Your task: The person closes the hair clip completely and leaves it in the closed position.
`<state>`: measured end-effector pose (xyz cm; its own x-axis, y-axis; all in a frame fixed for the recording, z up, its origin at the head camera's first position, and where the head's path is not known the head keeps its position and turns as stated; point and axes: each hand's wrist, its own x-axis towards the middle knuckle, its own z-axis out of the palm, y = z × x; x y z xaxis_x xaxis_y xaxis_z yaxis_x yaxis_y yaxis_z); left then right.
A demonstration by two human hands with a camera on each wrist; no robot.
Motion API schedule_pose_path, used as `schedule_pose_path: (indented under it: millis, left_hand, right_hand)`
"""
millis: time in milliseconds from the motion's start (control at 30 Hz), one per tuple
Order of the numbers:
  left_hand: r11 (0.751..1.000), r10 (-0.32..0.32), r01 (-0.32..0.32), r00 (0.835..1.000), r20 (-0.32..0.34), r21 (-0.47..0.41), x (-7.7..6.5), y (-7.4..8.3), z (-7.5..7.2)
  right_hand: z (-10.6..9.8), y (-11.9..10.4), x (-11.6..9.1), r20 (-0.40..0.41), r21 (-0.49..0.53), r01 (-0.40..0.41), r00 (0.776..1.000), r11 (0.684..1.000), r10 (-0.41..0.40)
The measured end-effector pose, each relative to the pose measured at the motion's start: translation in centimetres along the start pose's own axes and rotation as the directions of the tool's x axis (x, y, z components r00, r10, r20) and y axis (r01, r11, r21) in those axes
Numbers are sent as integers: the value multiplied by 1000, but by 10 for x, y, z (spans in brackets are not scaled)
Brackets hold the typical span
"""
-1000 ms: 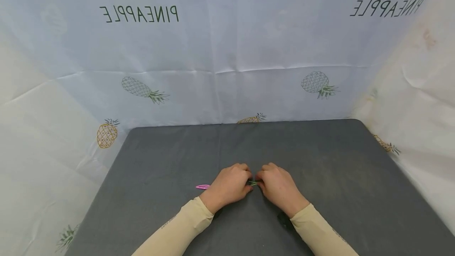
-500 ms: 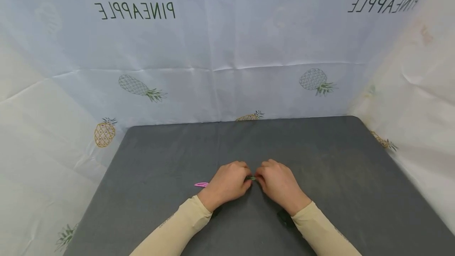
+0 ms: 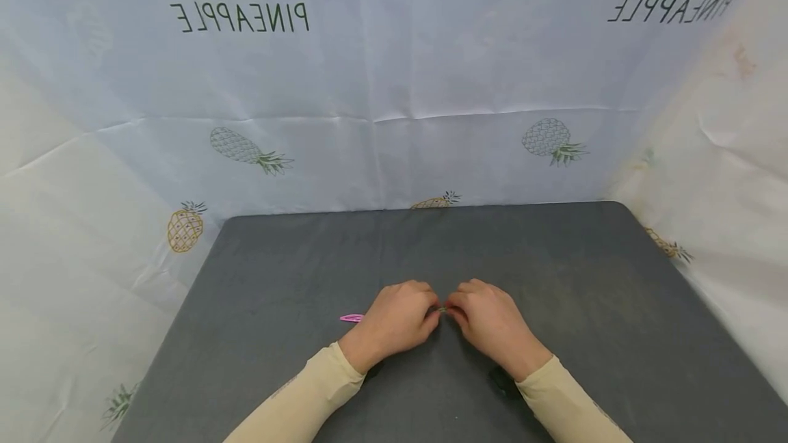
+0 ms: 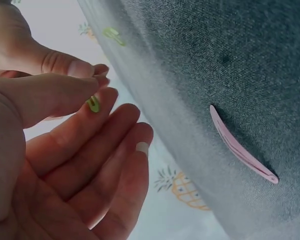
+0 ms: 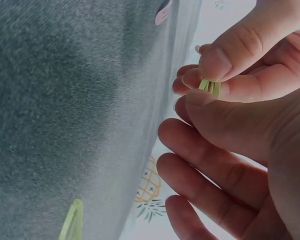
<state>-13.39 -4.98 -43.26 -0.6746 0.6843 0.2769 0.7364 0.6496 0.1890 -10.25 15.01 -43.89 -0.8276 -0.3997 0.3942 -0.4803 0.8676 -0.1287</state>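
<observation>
Above the middle of the table, my left hand [image 3: 397, 316] and right hand [image 3: 489, 323] meet at the fingertips. Between them they pinch a small yellow-green snap hair clip [image 5: 210, 88], each with thumb and forefinger. Most of this clip is covered by fingers; one rounded end of the green clip [image 4: 93, 104] shows below my left thumb in the left wrist view. Left of my left hand lies a pink snap hair clip [image 3: 352, 318] on the table. A second green hair clip [image 5: 72, 220] lies on the cloth near my right hand, hidden in the head view.
The dark grey table [image 3: 308, 258] stands against a white curtain [image 3: 394, 74] printed with pineapples, which also hangs at both sides. A small black object [image 3: 503, 383] shows below my right wrist.
Less of the green hair clip shows between my fingertips than a second ago. Both hands have shifted only slightly and keep pinching it. The pink clip stays in place.
</observation>
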Motion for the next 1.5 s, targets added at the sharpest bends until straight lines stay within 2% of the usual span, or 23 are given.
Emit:
schedule_pose_path:
  millis: [367, 667, 1000, 1500]
  left_hand:
    - [999, 38, -37, 999, -35, 23, -5, -1, -12]
    - [998, 57, -57, 998, -3, -23, -3, -7, -22]
    - [996, 85, -85, 996, -14, -26, -4, -9, -22]
    - [996, 86, -86, 996, -1, 1, -5, -5, -23]
  right_hand:
    - [-8, -3, 1, -31, -31, 41, 999, 999, -42]
    - [-14, -7, 6, -28, -25, 52, 998, 998, -52]
    - [-15, -9, 8, -53, -23, 70, 996, 997, -71]
    - [-16, -5, 5, -38, 0, 103, 994, 995, -103]
